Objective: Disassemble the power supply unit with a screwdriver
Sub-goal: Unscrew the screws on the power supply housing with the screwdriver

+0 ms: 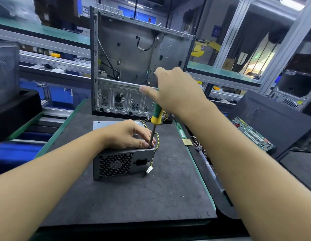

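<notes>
The power supply unit point(123, 160) is laid on the tabletop point(151, 197), before the open case point(133, 58). It is pressed steady by the flat left hand point(128, 134), so the screwdriver point(155, 119), gripped in the right hand point(173, 91), can be stood on probably a corner screw.
</notes>
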The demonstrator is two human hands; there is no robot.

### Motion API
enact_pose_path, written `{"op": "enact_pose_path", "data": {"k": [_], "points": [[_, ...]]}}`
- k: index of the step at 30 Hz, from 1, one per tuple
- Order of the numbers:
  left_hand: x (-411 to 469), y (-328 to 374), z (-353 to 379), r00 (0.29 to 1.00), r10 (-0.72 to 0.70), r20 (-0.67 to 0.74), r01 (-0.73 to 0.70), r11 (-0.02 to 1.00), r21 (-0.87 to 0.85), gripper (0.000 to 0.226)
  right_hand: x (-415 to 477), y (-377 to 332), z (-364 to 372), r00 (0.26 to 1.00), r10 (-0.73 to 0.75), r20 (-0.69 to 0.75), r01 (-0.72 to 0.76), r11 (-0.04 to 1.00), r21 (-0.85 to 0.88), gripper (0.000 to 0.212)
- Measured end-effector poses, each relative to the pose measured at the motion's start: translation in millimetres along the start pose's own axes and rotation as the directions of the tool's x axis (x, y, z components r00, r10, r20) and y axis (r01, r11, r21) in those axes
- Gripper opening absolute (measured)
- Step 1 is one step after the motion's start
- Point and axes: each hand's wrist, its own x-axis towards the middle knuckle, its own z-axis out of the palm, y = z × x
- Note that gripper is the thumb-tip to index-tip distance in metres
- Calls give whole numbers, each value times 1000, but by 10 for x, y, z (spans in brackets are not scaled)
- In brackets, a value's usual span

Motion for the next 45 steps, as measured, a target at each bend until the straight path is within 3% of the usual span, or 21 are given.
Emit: {"op": "enact_pose_path", "data": {"k": [4,9,14,17,21,24,27,31,33,36,41,45], "points": [[6,-21,-4,1000,-19,-18,19,1000,8,12,10,13,-127,998,-29,59,32,998,-47,42],[-6,-47,14,999,-24,-42,23,1000,-19,13,8,51,-199,960,-157,231,81,948,308,27],[-17,-33,2,999,-16,-33,14,998,-62,20,26,99,-244,932,-198,305,57,908,416,9],[-10,-18,-12,1000,6,-4,-7,998,-62,31,54,105,-240,937,-111,332,-16,934,358,13],[4,-26,2,999,29,-21,-29,1000,-12,29,112,88,-200,960,-16,279,17,1000,0,53],[-3,-9,6,999,31,-23,-30,999,16,19,112,84,-234,944,-174,280,133,979,157,37],[-10,1,3,999,-4,-39,5,999,33,7,74,125,-342,901,-247,356,124,934,336,17],[-20,45,6,998,-38,-46,39,999,18,16,88,172,-307,918,-128,376,12,955,296,21],[-19,53,8,998,-48,-52,49,999,17,13,109,141,-256,926,-46,374,-24,983,180,34],[-12,73,16,995,-72,-64,74,997,28,12,132,110,-207,951,-61,305,58,998,19,51],[-19,84,17,993,-103,-63,103,995,-16,21,46,145,-285,921,-187,343,74,946,316,13],[-11,78,20,991,-114,-69,113,993,-29,19,9,190,-283,933,-91,349,-40,935,353,17]]}}
